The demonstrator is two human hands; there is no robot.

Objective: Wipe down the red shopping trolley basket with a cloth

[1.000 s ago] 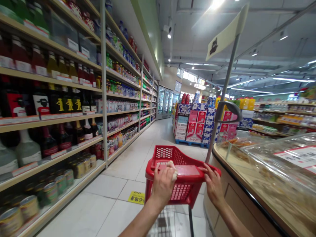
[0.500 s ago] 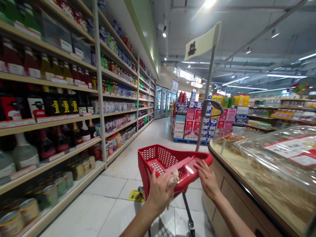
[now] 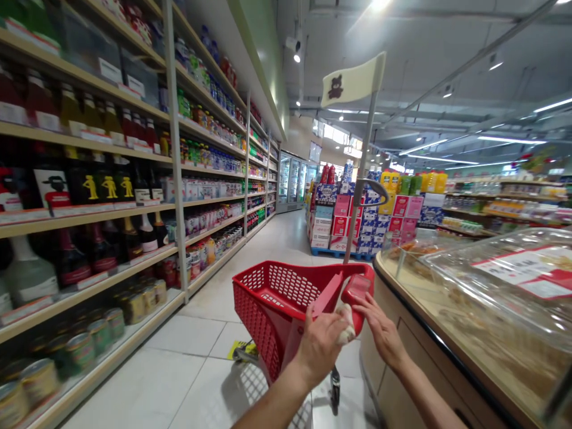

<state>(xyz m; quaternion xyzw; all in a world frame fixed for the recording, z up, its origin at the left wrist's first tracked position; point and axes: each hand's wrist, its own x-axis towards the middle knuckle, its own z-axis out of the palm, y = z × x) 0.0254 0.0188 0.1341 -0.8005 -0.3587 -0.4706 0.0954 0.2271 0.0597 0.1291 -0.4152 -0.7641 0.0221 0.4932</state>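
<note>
A small red child-size shopping cart [image 3: 254, 298] with perforated sides stands before me, turned at an angle, its basket holding nothing that I can make out. My left hand [image 3: 322, 341] is closed on a small whitish bundle [image 3: 345, 326], possibly garlic, and rests against the cart's near rim. Stretched out, the fingers of my right hand [image 3: 383, 332] lie on the outer edge of the cart's red handle end. A grey pole rises from the cart to a cream flag [image 3: 353, 80] with a bear figure.
Shelves [image 3: 176, 179] of bottles and cans line the left side. Close on the right, a curved counter [image 3: 379, 280] carries clear plastic covers. Stacked boxes [image 3: 339, 226] on a blue pallet stand ahead, beside the tiled aisle. A yellow floor marking [image 3: 240, 348] shows beside a cart wheel.
The cart has swung round, its basket moving left and its pole leaning less. My left hand has shifted right and up with the whitish bundle; my right hand has moved slightly right.
</note>
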